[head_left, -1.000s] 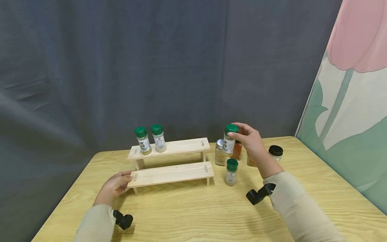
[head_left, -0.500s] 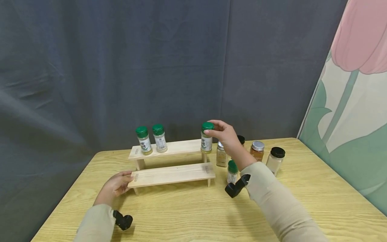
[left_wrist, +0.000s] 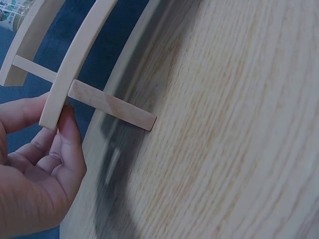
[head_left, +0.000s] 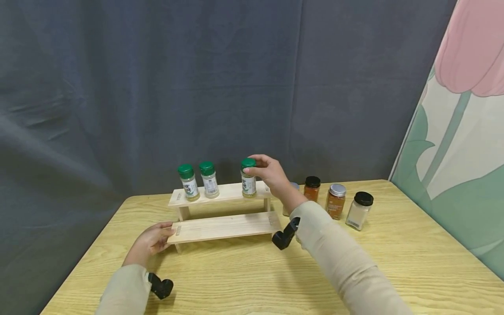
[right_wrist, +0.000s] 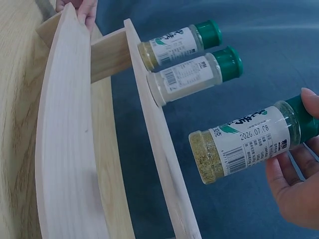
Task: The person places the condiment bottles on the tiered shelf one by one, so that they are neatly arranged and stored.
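Note:
By its green cap, my right hand grips a spice jar, held upright at the upper tier of a two-tier wooden rack. In the right wrist view that spice jar appears apart from the shelf board. Two more green-capped jars stand on the upper tier's left part, one with yellowish contents and one with paler contents. My left hand pinches the left end of the lower tier; in the left wrist view the thumb and fingers lie on either side of the board.
Right of the rack stand a black-capped jar of red spice, a silver-capped jar and a black-capped jar of pale powder. Another silver-capped jar is partly behind my right wrist. A dark curtain hangs behind the table.
My right hand has carried the green-capped spice jar leftward, from above the loose jars to the rack's upper tier. The smaller green-capped jar is now hidden by my right arm. My left hand stays put.

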{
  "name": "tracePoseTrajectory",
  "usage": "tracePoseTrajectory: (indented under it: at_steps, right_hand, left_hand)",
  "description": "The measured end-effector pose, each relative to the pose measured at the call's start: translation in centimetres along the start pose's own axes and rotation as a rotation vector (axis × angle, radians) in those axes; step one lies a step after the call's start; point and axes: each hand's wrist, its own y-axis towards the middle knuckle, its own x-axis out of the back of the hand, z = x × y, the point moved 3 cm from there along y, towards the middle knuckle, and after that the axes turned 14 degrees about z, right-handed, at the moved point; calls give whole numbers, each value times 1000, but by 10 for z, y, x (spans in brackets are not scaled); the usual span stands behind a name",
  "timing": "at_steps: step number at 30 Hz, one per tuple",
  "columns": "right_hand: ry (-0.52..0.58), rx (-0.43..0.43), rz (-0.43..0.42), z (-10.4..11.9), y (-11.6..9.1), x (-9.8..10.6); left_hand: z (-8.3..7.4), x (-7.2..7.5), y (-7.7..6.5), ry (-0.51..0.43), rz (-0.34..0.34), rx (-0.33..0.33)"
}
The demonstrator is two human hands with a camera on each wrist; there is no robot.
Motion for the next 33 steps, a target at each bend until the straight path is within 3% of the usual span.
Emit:
tracePoseTrajectory:
  at_steps: [21, 33]
  right_hand:
    - [-52, -47, -19, -9, 34, -21]
    - [-102, -66, 34, -14, 46, -27]
  left_hand:
    - [-3, 0, 0, -24, -30, 24]
    - [-3, -2, -3, 3, -44, 34]
